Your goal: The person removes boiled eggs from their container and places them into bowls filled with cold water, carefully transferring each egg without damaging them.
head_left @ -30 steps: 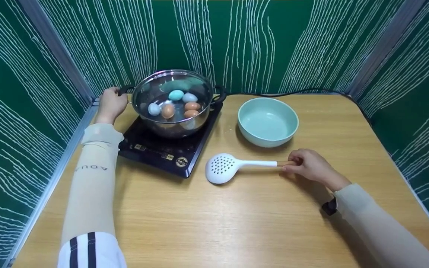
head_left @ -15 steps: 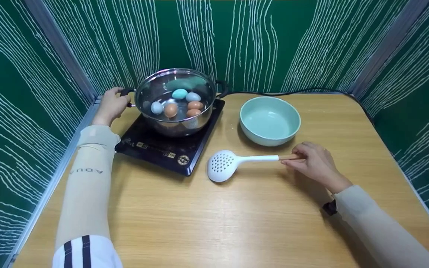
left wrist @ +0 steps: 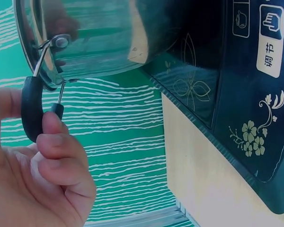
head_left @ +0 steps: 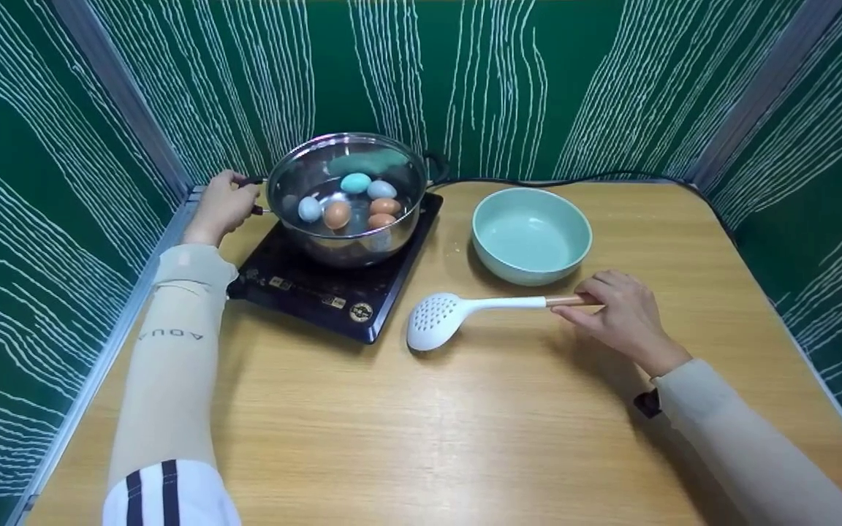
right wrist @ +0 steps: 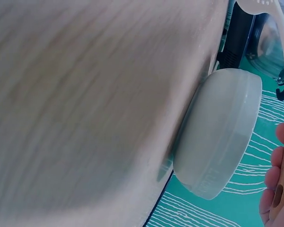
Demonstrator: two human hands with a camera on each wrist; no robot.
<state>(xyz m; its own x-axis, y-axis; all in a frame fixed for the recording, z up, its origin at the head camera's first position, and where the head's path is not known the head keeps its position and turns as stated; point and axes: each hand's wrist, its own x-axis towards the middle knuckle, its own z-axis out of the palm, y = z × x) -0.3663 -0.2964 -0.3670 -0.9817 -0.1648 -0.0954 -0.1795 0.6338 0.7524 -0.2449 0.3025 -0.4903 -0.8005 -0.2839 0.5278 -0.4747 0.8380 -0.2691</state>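
**Holding Here and Holding There**

The left hand (head_left: 220,208) is gripping the black pot handle (left wrist: 32,109) at nine o'clock on the shiny pot (head_left: 348,252). The right hand (head_left: 622,314) is pinching the wooden handle (head_left: 563,300) of the white spoon (head_left: 501,302).

Let the spoon's head with holes (head_left: 435,320) be the middle of a big clock. The wooden handle is pointing to three o'clock. The pot is sitting at eleven o'clock on a flat black cooker (head_left: 326,299), and six eggs (head_left: 337,215) are resting inside it (three are looking brown and three are looking bluish). A pale green bowl (head_left: 531,276) is standing at about half past one.

I am thinking the step right now is getting hold of the spoon while the pot is being kept still. The spoon's head is lying so low that I am not able to tell if it is touching the table (head_left: 392,438).

The next move, I am guessing, is calling for a firm pinch and a gentle lift, because the pale green bowl is standing near the right hand. The left hand is needing to stay steady too, since a hard pull could be tipping the pot.
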